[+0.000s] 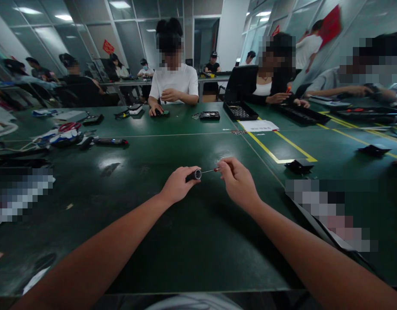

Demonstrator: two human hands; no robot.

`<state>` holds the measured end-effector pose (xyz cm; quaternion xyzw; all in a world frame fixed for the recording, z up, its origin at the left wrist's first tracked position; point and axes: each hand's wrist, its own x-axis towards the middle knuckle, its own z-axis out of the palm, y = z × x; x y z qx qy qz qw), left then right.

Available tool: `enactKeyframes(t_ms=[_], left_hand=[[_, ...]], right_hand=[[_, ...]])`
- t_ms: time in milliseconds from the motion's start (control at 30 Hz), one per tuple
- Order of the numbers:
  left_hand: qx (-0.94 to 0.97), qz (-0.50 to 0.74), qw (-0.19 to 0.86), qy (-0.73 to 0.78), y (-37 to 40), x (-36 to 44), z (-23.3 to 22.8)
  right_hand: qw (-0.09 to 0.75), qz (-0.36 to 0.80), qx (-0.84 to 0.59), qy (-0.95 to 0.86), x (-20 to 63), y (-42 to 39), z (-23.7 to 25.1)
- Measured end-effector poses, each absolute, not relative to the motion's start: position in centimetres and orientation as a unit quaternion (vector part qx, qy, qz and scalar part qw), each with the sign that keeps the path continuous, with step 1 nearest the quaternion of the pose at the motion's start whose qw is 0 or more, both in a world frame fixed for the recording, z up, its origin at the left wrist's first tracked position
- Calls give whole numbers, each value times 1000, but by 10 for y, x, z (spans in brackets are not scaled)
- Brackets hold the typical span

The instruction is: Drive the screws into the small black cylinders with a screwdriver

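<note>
From my remote seat, the dark green desk [127,189] filled most of the view, stretching well beyond the fingers toward the co-workers seated along its far edge. One person in a white shirt [174,82] sat straight across, hands resting on a small dark device; another in black [250,82] worked near a black parts tray [240,111] off to the far right of my fingers. A yellow tape line [275,142] ran diagonally beyond the right hand, apparently marking off work areas.

Nearer in, both forearms reached out over the desk, so the work hung above it, not resting on it. My left hand [177,185] was closed around a short black cylindrical tool handle [193,175], its metal-ringed end turned toward the other hand, which I judged steadied it for alignment. My right hand [237,181] pinched a thin red-tipped driver bit [211,171] between thumb and fingers [224,165], its shaft pointing into the handle's socket. The bit sat between the two hands, touching or just at the handle's opening; I could not tell whether it was seated.
</note>
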<state>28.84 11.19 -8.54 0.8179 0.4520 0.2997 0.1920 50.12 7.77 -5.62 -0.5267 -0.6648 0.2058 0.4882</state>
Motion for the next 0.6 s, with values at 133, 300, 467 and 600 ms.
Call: enactKeyframes(t_ms=[133, 300, 467, 600], left_hand=[[816, 299, 191, 456, 112, 288, -87], [857, 271, 165, 407, 109, 290, -85], [843, 279, 148, 436, 110, 291, -85], [837, 285, 150, 442, 112, 290, -87]], right_hand=[[544, 284, -492, -618, 500, 83, -66], [612, 398, -473, -493, 499, 92, -70], [636, 438, -484, -412, 506, 100, -70], [625, 424, -475, -451, 504, 99, -70]])
